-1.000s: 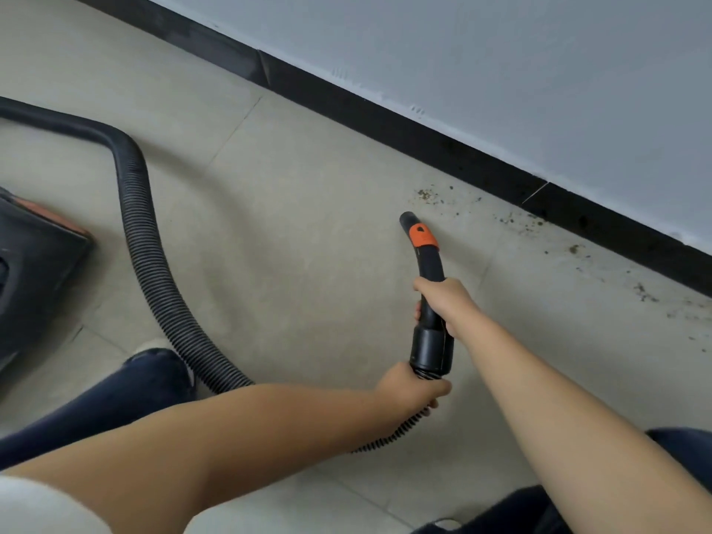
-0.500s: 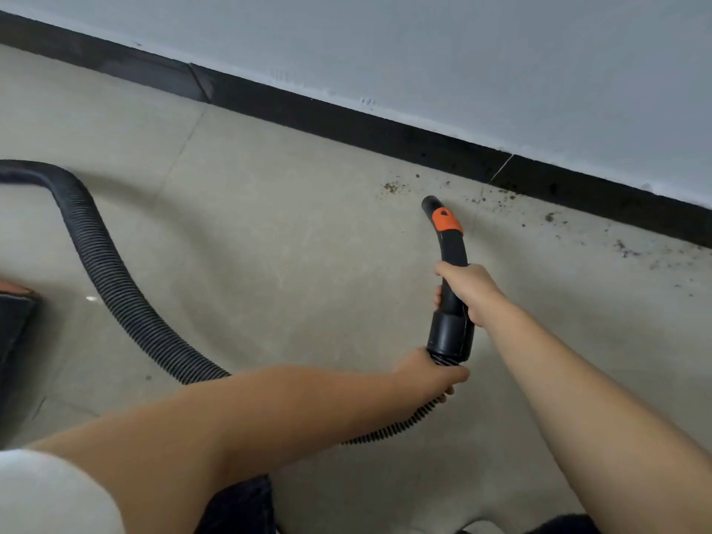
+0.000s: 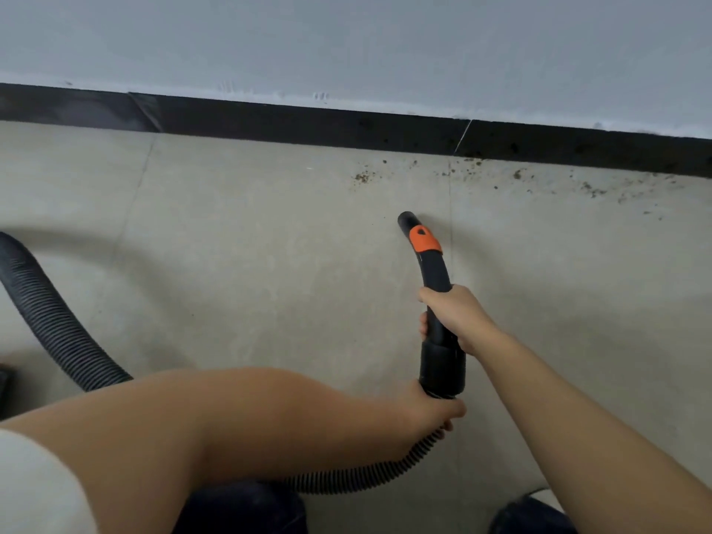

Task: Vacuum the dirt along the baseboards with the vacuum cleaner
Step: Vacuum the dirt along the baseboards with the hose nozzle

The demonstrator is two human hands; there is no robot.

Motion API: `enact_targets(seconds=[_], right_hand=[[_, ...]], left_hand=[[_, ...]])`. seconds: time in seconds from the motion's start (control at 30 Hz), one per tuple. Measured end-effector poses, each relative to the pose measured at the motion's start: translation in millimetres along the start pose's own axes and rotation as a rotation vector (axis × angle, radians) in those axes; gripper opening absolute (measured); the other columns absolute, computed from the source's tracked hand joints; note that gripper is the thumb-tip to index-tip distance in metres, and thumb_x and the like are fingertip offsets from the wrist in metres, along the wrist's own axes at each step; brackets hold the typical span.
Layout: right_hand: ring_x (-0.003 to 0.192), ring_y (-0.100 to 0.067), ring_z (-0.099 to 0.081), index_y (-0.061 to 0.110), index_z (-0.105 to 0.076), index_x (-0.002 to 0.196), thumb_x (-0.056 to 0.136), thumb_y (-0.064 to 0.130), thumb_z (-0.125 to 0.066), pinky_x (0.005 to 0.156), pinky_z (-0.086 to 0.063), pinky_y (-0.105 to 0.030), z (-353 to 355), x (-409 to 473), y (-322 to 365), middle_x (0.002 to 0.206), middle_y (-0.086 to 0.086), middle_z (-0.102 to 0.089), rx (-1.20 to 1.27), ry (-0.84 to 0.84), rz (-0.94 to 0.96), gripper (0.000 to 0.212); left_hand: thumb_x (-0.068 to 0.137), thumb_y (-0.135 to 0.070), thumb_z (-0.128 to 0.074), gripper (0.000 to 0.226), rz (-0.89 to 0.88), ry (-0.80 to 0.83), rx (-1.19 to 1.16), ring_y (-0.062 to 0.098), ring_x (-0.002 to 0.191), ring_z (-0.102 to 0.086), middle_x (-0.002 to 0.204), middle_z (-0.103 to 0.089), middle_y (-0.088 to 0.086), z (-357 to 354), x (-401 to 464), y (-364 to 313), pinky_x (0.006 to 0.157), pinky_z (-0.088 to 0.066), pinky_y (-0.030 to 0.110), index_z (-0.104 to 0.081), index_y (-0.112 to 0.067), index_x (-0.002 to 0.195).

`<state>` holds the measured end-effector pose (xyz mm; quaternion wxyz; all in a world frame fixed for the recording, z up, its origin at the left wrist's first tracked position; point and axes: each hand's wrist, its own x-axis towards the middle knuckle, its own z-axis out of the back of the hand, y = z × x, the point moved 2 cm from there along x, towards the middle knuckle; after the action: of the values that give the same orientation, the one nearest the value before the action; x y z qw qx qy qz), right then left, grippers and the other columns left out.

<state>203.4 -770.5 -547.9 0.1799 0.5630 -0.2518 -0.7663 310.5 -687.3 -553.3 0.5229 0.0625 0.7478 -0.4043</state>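
A black vacuum nozzle [image 3: 431,260] with an orange clip [image 3: 424,239] points toward the black baseboard [image 3: 308,123]. Its open tip hovers over the floor a short way in front of brown dirt crumbs [image 3: 361,177]. More dirt [image 3: 589,188] is scattered along the baseboard to the right. My right hand [image 3: 456,316] grips the nozzle's curved handle. My left hand [image 3: 433,412] holds the ribbed black hose [image 3: 57,321] just below the nozzle's cuff. The hose loops back under my left arm and off to the left.
Beige floor tiles [image 3: 250,271] run up to a grey wall [image 3: 346,40]. A dark corner of the vacuum body [image 3: 4,383] shows at the left edge. My knees in dark trousers [image 3: 239,510] sit at the bottom.
The view has swung so the baseboard now runs level. The vacuum body has slipped almost out of sight on the left. Both hands keep their hold on the nozzle and hose.
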Motion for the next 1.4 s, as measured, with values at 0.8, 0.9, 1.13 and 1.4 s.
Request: enact_targets(seconds=[0.8, 0.9, 1.13, 1.4], right_hand=[[0.041, -0.021, -0.051, 0.005, -0.048, 0.09, 0.084, 0.009, -0.057, 0.05, -0.049, -0.029, -46, 19, 49, 0.057, -0.011, -0.054, 0.072, 0.038, 0.018, 0.012], [0.042, -0.021, -0.051, 0.005, -0.048, 0.091, 0.084, 0.01, -0.058, 0.052, -0.05, -0.03, -61, 22, 58, 0.055, -0.01, -0.054, 0.036, 0.084, 0.04, 0.013], [0.043, -0.022, -0.051, 0.006, -0.048, 0.091, 0.084, 0.01, -0.057, 0.052, -0.048, -0.03, -65, 32, 70, 0.057, -0.011, -0.054, 0.047, 0.029, 0.055, 0.013], [0.041, -0.021, -0.05, 0.007, -0.048, 0.09, 0.085, 0.01, -0.058, 0.048, -0.049, -0.026, -52, 41, 72, 0.059, -0.011, -0.054, 0.063, 0.011, 0.045, 0.012]], left_hand=[[0.084, -0.017, -0.064, 0.013, -0.13, -0.192, -0.116, 0.016, 0.059, -0.054, 0.071, -0.057, 0.004, 57, 2, -12, 0.062, -0.05, 0.027, -0.053, -0.017, 0.09], [0.085, -0.017, -0.064, 0.011, -0.14, -0.244, -0.151, 0.016, 0.059, -0.054, 0.071, -0.057, 0.003, 65, 3, -10, 0.06, -0.049, 0.026, -0.052, -0.018, 0.086], [0.085, -0.017, -0.063, 0.012, -0.155, -0.219, -0.179, 0.016, 0.061, -0.054, 0.071, -0.057, 0.004, 76, 11, -21, 0.063, -0.049, 0.027, -0.052, -0.019, 0.088], [0.084, -0.017, -0.063, 0.012, -0.16, -0.201, -0.185, 0.016, 0.059, -0.053, 0.07, -0.057, 0.003, 73, 17, -29, 0.063, -0.047, 0.028, -0.051, -0.019, 0.087]])
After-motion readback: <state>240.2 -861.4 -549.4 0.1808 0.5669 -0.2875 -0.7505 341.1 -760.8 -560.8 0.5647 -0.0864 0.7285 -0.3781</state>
